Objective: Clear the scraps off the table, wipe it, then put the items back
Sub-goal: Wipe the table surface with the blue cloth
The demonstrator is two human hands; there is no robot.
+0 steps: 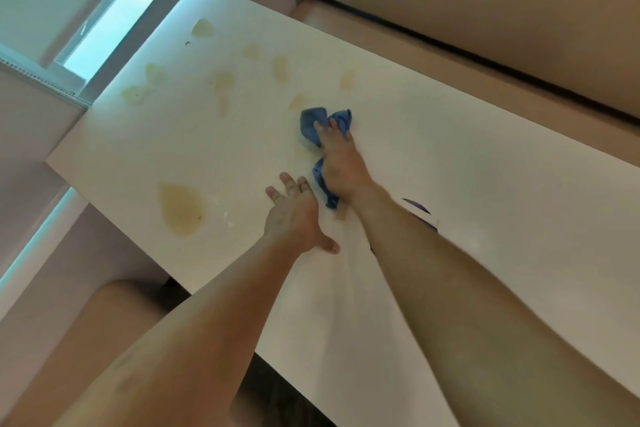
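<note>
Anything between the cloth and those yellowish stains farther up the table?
Nothing visible. The right hand holds the blue cloth, and only table surface lies between it and the stains. The left hand rests nearer, outside that path.

I'm seeing a white table bearing a blue cloth, which my right hand is gripping. Yellowish stains are lying beyond and left of that grip, something purple behind it, my left hand flat beside it.

Your left hand: flat, fingers spread, arm stretched forward.
Your right hand: arm extended (reaching further out), fingers gripping the cloth.
</note>
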